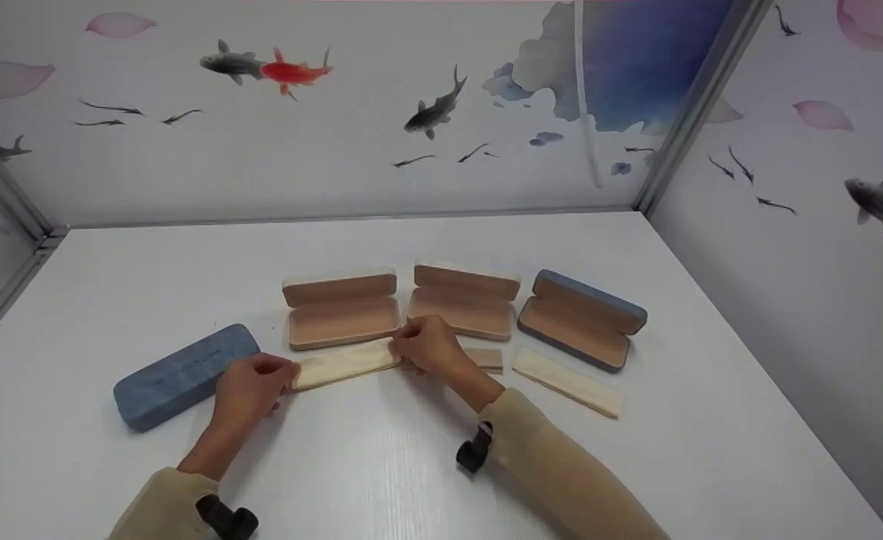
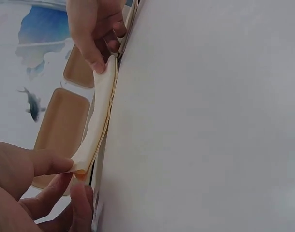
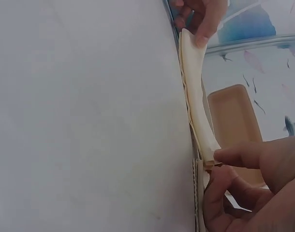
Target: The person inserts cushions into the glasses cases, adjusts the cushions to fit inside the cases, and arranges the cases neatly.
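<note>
A folded cream cloth strip (image 1: 345, 364) stretches between the two hands in front of the left open glasses case (image 1: 343, 322). My left hand (image 1: 250, 386) pinches its left end between thumb and fingers, beside a closed blue glasses case (image 1: 186, 377). The other end is pinched by my right hand (image 1: 432, 349). In the left wrist view the cloth (image 2: 98, 116) shows several layers and sags slightly. A folded tan cloth (image 1: 484, 359) lies partly hidden behind the right hand, in front of the middle open case (image 1: 465, 311).
On the right stands an open blue glasses case (image 1: 580, 330), with another folded cream cloth (image 1: 569, 384) in front of it. White panels printed with fish (image 1: 433, 105) close off the table's (image 1: 381, 465) back and right side.
</note>
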`<state>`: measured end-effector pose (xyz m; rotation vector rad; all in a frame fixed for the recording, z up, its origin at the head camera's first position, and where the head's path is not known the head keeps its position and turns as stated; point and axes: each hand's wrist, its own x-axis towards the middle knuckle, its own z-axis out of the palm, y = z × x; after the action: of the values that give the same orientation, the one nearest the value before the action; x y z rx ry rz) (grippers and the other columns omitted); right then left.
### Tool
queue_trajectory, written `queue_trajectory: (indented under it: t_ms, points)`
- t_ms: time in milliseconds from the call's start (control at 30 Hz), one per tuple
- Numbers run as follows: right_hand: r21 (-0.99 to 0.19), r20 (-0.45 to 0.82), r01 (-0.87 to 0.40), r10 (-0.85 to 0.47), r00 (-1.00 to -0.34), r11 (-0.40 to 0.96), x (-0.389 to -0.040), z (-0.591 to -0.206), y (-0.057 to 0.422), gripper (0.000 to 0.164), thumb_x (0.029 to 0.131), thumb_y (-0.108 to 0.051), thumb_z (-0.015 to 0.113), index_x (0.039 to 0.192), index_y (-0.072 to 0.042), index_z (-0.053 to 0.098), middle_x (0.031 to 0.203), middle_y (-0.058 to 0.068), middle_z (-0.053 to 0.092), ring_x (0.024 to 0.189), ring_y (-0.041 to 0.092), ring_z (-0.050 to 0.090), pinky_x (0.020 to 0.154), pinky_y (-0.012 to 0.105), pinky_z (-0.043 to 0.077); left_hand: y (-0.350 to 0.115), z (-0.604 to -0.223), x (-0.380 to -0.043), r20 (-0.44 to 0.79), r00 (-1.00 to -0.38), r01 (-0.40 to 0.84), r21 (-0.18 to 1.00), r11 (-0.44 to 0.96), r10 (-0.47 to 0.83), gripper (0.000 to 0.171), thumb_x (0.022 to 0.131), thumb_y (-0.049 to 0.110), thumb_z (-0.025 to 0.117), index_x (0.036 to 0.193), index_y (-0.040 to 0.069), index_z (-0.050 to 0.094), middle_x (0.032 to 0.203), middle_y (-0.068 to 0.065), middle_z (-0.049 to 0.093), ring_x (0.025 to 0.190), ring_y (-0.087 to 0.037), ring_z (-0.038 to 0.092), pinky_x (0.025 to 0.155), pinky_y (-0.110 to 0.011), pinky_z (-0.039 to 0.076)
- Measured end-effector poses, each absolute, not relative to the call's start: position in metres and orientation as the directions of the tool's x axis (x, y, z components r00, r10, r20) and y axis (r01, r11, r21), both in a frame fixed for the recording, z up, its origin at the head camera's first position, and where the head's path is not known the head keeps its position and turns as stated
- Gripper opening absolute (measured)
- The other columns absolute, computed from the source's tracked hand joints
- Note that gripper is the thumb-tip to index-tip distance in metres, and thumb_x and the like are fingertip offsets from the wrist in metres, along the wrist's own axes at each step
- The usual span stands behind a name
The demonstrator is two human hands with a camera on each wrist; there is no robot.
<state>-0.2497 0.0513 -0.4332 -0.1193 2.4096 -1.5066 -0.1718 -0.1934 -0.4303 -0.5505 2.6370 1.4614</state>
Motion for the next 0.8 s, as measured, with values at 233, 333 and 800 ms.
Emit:
queue_trajectory:
  t_ms: [233,333,800]
  points:
    - [-0.909,-0.264,0.183,-0.177,-0.948,0.373,-0.252,-0.429,0.050,0.013,0.091,-0.014,0.070,0.096,-0.003,0.072,0.081,0.001,0.065,0.070,0.010,0.062,0.060,0.024,0.057,-0.194,-0.422,-0.173,-0.283,-0.920,-0.370,0.856,0.361,-0.272,0.037,0.098,0.027,0.063,0.121,-0.002,0.065,0.103,-0.013,0.068,0.084,-0.015,0.065,0.073,-0.023,0.059]
    - [-0.920,-0.286,0.221,-0.166,-0.944,0.324,-0.254,-0.428,0.049,0.015,0.091,-0.013,0.070,0.100,-0.001,0.072,0.082,0.003,0.065,0.071,0.011,0.064,0.064,0.025,0.059,-0.194,-0.420,-0.173,-0.317,-0.913,-0.385,0.878,0.285,-0.256,0.040,0.098,0.027,0.063,0.126,-0.002,0.062,0.107,-0.012,0.067,0.081,-0.011,0.067,0.073,-0.022,0.060]
    - [-0.943,-0.267,0.228,-0.143,-0.953,0.241,-0.263,-0.427,0.055,0.020,0.087,-0.008,0.075,0.106,-0.003,0.074,0.096,0.007,0.071,0.076,0.012,0.065,0.066,0.023,0.058,-0.193,-0.412,-0.182,-0.380,-0.904,-0.412,0.897,0.160,-0.196,0.052,0.097,0.021,0.066,0.140,-0.005,0.053,0.126,-0.024,0.067,0.082,-0.009,0.074,0.080,-0.026,0.061]
